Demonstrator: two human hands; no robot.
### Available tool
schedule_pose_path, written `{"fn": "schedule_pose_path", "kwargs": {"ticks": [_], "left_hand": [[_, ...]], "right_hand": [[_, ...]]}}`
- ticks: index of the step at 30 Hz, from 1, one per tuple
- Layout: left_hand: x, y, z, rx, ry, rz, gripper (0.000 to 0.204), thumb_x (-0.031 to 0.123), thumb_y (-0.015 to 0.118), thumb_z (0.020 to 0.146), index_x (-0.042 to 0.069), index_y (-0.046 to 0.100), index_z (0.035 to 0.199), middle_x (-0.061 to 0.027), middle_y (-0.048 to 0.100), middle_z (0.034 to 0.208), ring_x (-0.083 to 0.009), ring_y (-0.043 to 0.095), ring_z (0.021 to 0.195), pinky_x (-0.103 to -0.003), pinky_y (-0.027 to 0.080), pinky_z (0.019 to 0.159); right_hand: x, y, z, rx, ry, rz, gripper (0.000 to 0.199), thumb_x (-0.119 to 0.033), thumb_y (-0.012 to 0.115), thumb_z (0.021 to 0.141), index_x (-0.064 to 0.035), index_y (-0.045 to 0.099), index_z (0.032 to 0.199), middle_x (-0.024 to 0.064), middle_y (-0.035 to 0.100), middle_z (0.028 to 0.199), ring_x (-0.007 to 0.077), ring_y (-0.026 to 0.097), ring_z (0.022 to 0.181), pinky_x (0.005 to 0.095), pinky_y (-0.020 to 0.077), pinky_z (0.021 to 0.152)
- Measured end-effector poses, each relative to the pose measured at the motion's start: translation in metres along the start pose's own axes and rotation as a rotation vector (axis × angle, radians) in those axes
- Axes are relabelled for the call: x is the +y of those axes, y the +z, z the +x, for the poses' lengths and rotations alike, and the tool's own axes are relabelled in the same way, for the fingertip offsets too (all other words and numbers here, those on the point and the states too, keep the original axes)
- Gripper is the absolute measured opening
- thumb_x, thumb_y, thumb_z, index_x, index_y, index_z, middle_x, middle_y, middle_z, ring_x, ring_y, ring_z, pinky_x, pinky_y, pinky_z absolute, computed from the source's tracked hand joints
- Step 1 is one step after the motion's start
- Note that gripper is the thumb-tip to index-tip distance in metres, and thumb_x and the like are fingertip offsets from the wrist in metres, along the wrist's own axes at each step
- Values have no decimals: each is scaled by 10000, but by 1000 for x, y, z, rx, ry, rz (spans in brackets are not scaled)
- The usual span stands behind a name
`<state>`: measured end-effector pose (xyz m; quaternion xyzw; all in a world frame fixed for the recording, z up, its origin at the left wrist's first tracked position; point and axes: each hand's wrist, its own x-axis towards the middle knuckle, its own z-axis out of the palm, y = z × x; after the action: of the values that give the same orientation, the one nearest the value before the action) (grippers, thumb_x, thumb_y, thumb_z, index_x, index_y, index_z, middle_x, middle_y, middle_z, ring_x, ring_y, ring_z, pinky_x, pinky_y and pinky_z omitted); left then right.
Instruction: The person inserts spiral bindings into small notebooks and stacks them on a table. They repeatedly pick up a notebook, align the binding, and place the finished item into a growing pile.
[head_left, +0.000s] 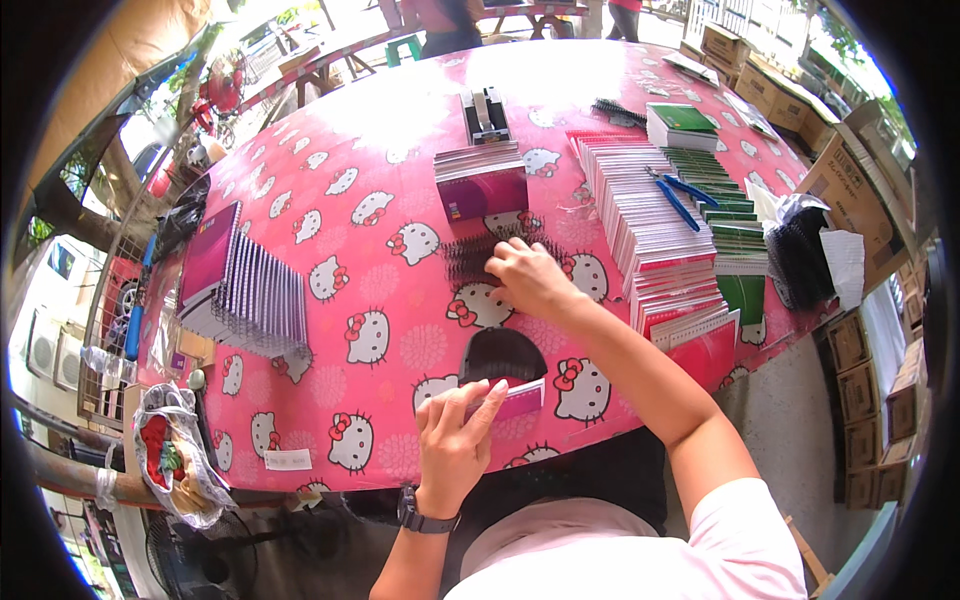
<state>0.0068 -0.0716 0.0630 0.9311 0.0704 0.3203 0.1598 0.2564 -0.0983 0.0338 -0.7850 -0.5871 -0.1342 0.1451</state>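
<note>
Near the table's front edge, my left hand is closed on a thin purple-covered booklet, its thumb and fingers along the near side. The booklet rests against a black rounded tool standing on the table. Farther forward, my right hand bends its fingers at a pile of black wire binding combs; whether a comb is between the fingertips I cannot make out. Just beyond the combs stands a stack of purple-covered booklets.
Bound purple booklets stack at the left. On the right run rows of pink booklets and green booklets, with blue-handled pliers on top. A tape dispenser sits at the back. Cardboard boxes stand beyond the right edge.
</note>
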Motion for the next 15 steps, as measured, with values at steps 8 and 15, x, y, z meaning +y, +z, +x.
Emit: {"fn": "schedule_pose_path", "kwargs": {"ticks": [8,15], "left_hand": [[-3,12,-8,60,-27,30,390,42,682,738,179,688,1104,-5,600,964,-194,544,886,-351,370,837],[2,12,2,55,-57,30,308,75,688,768,156,692,1064,7,606,925,-183,546,858,-348,365,843]], "right_hand": [[2,-3,16,195,-37,293,130,-129,648,808,-28,605,878,115,571,892,299,563,929,399,463,848],[-14,-120,5,325,-7,695,147,-96,534,878,13,540,975,189,494,1006,364,509,998,420,431,884]]}}
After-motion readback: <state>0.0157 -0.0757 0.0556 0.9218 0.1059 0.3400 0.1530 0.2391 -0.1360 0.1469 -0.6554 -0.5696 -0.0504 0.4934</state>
